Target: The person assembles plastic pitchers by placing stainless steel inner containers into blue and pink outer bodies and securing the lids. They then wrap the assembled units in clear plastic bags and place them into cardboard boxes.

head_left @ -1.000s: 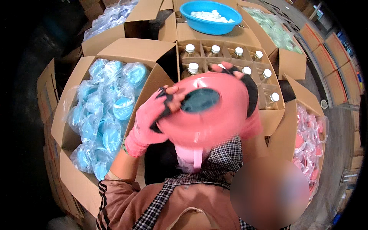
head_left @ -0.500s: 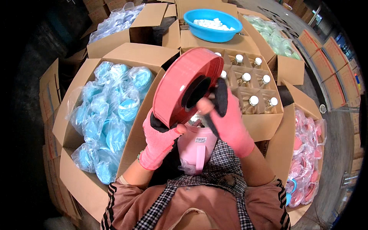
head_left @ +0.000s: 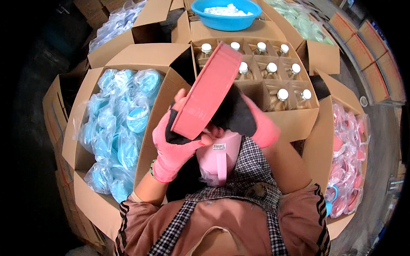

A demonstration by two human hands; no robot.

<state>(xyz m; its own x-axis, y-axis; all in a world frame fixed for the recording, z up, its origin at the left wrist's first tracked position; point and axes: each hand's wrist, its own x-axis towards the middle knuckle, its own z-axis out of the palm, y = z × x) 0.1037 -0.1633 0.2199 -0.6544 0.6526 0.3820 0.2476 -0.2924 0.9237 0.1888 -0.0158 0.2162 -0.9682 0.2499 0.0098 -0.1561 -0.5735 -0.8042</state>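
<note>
A broad red wheel-shaped piece [head_left: 211, 91], maybe a roll, is tilted in front of me with its smooth outer rim showing. My left hand [head_left: 173, 141], in a pink glove with a black palm, is closed around its lower left edge. Partly behind it is my right hand [head_left: 252, 119], in a matching glove. Fingertips curl in near the top of a pink jug [head_left: 218, 160]; whatever they grip is hidden. The jug has a side handle and a label, stands against my checked apron [head_left: 252, 170], and has clear plastic at its lower end.
A divided carton [head_left: 294, 113] of white-capped bottles [head_left: 279, 100] stands ahead. Cartons of bagged blue pieces [head_left: 106, 132] and bagged pink pieces [head_left: 344, 160] flank me. Behind are a blue basin [head_left: 226, 19] of small white pieces and cartons of bagged purple [head_left: 117, 21] and green pieces [head_left: 299, 21].
The red piece has turned, so its dark centre no longer shows. My right hand has dropped and turned inward behind it. The view has shifted slightly.
</note>
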